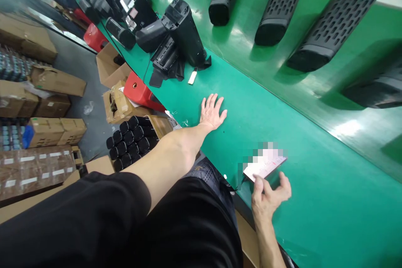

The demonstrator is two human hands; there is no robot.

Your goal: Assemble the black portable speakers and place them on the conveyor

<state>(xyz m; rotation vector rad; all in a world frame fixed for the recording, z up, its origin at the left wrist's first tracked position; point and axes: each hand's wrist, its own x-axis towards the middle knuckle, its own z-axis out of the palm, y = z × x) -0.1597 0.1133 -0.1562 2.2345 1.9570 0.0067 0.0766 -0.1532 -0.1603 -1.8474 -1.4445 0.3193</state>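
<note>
While a person in a black sleeve [72, 217] stands over a green bench mat [329, 201], the left hand [213, 113] lies flat and palm down on the mat, its fingers [213, 101] spread apart. The right hand [270, 194] rests lower on the mat, its thumb [258, 186] at the near edge of a paper slip [264, 166] and its fingers [284, 186] loosely apart; whether they pinch the slip cannot be told. The slip, its surface blurred, lies on the mat just above the right hand and well apart from the left.

Beyond the left hand, a black cylinder [184, 33] stands tilted on the mat beside loose black parts [166, 60] and a small white tag [192, 77]. A row of black perforated casings [282, 6] lies on a raised green surface [238, 37]. Off the mat's near edge, a red casing [141, 92] rests on a torn carton [116, 106], while a box of black cylinders [128, 142] sits just beside the left forearm [176, 150]. Stacked brown cartons [37, 171] line the floor at far left.
</note>
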